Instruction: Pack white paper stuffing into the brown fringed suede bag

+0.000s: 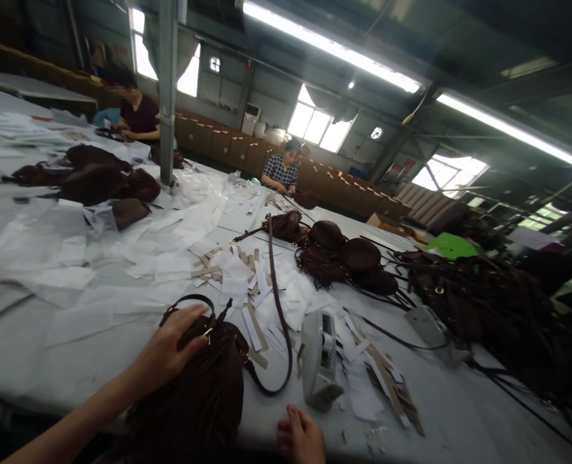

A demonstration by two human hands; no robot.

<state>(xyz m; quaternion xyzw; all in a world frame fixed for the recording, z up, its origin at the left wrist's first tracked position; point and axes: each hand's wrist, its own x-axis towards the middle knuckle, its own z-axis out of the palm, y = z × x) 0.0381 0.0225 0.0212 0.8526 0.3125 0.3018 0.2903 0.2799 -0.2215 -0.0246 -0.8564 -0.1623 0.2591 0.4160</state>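
A dark brown fringed bag lies at the near edge of the table, its short handle loop standing up and its long strap curving out to the right. My left hand rests on the top of the bag beside a gold-coloured clasp, with thumb and fingers apart around the brown leather. Off to the bag's right, my right hand is at the table edge with its fingers curled together; whether something small is between them is hidden. Just beyond that hand stands a grey-white device with a slot.
Paper and tan strips are scattered mid-table. More brown bags lie farther back, with a large pile at right. Wrapping sheets and bags cover the left, near a metal post. Two people work across the table.
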